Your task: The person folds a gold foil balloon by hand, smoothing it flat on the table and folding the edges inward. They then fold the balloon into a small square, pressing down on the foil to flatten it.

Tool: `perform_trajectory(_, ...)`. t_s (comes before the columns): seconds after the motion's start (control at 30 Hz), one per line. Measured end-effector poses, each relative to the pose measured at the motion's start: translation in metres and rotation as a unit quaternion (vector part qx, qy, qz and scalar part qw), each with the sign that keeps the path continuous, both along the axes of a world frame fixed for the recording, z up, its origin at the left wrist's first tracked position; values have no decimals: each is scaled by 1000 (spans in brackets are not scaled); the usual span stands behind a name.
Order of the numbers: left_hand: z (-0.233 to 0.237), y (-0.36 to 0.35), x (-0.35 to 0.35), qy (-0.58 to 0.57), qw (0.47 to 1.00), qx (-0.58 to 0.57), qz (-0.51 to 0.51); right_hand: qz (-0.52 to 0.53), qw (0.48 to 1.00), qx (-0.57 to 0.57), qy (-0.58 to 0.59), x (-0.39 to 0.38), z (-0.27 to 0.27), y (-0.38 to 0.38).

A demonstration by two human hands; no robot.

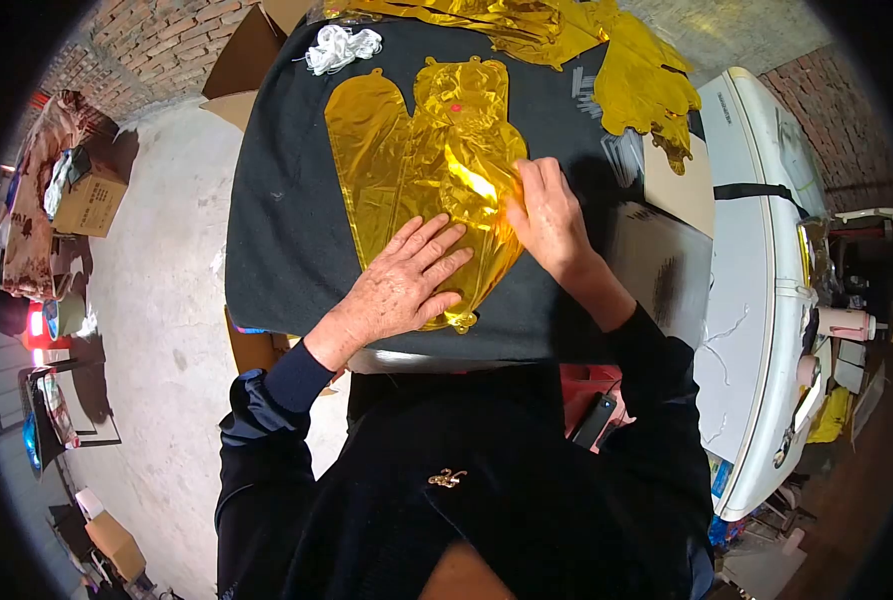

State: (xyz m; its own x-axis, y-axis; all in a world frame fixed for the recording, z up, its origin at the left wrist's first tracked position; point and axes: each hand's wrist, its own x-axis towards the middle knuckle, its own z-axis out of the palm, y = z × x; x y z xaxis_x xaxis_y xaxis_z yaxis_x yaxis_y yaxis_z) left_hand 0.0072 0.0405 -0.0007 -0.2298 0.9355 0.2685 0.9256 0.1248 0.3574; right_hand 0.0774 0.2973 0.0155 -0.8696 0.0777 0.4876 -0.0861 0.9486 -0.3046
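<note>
A flat gold foil piece [376,165] with rounded lobes, small tabs at its edges and a red spot near its top lies on the black cloth [286,200]. My left hand [401,280] rests flat on its lower part, fingers spread. At the foil's right edge, my right hand [549,215] has its fingers bent together and pinches the rim, where the foil is creased and lifted a little. The fingertips of my right hand are partly hidden.
More gold foil [636,80] lies along the far edge. A white string bundle [341,48] sits at the far left. Clear plastic strips [621,158] and a cardboard sheet [676,185] lie right, beside a white appliance [741,240]. An open carton [236,75] stands behind left.
</note>
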Motion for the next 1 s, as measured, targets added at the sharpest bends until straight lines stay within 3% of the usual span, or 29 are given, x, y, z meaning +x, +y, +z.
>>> perform_trajectory(0.13,2,0,0,-2,1000,-2,1,-37,998,0,43,-25,-1,10)
perform_trajectory(0.17,3,0,0,-2,1000,-4,1,-35,994,-2,100,-34,0,13)
perform_trajectory(0.3,3,0,0,-6,1000,-4,0,-126,963,-233,-46,-54,12,21)
perform_trajectory(0.53,2,0,-1,-15,1000,-2,-2,-78,860,-498,-76,-75,16,10)
perform_trajectory(0.83,0,-1,0,-22,1000,-5,-4,-50,819,-551,-152,-99,0,-12)
perform_trajectory(1.0,1,-1,-1,-28,1000,-4,-6,-38,821,-553,-139,-101,-12,-10)
